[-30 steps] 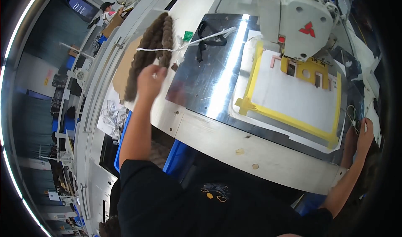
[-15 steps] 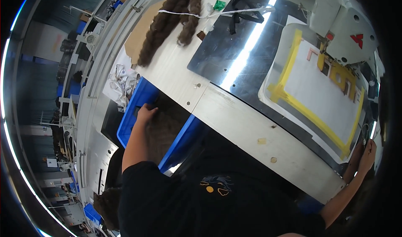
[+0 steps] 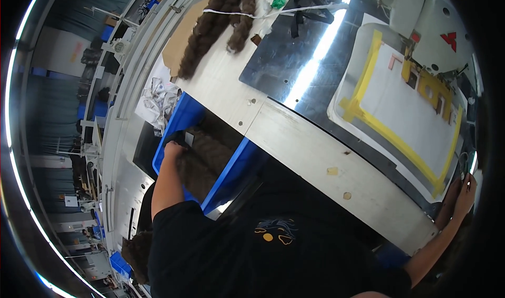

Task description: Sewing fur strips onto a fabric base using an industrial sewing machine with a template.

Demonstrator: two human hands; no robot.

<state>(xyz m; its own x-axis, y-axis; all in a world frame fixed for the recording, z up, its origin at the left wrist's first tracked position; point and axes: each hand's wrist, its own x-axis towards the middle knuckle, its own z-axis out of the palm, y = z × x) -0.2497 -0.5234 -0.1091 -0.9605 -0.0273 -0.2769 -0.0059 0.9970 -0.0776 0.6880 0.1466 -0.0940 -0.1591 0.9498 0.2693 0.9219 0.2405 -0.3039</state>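
Observation:
My left hand (image 3: 174, 149) reaches into a blue bin (image 3: 227, 172) to the left of my body. Its fingers are closed on a piece of black cloth (image 3: 179, 138) bearing a small white label. Brown, ribbed fluffy fur pieces (image 3: 202, 164) lie in the bin beside and below the hand. Far to the right, my right hand (image 3: 465, 191) is at the table's edge, close to the corner of a white sheet bordered with yellow tape (image 3: 407, 127). Its fingers are partly hidden, and I cannot make out whether they hold anything.
A sewing machine head (image 3: 439, 40) stands over the taped sheet at the far right. More brown fur (image 3: 210, 29), a white cord (image 3: 263, 17) and black straps (image 3: 311, 13) lie on the tabletop (image 3: 294, 140). Crumpled white material (image 3: 158, 100) sits behind the bin.
My left hand has drawn slightly back within the bin, and the labelled black cloth now shows at its fingers. The fur there has shifted. My right hand stays at the table's right edge.

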